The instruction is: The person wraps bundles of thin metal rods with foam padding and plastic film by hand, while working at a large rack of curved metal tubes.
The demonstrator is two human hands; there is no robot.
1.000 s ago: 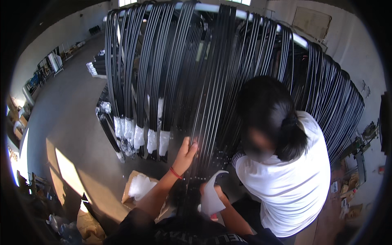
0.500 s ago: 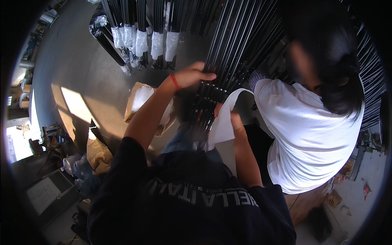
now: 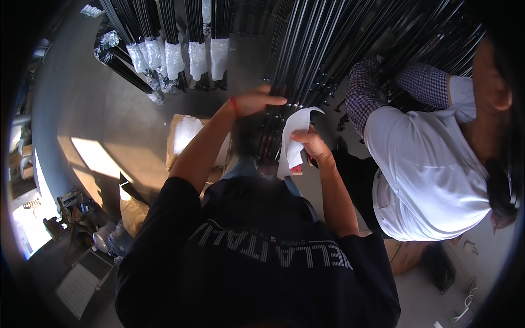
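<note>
A bundle of long, thin black rods [image 3: 298,52] stretches from the top middle of the view down in front of me, with its lower ends close to my legs. My left hand [image 3: 256,103], a red band at its wrist, is closed on the bundle's left side, thumb lying across the rods and the other fingers mostly hidden. Held in my right hand [image 3: 313,143] is a strip of soft white wrapping sheet [image 3: 291,128]. It hangs along the right side of the rod ends, its upper end curling over to the right.
Several rod bundles with wrapped ends [image 3: 198,59] hang at the upper left. An open cardboard box [image 3: 174,134] with white material stands beside my left forearm. A co-worker in a white shirt [image 3: 426,175] and checked sleeves bends over more rods at right. A brown paper bag [image 3: 134,213] sits lower left.
My right hand has risen slightly, and the sheet now hangs closer to the rods rather than arching to the right. The co-worker has shifted right, with both checked sleeves now showing.
</note>
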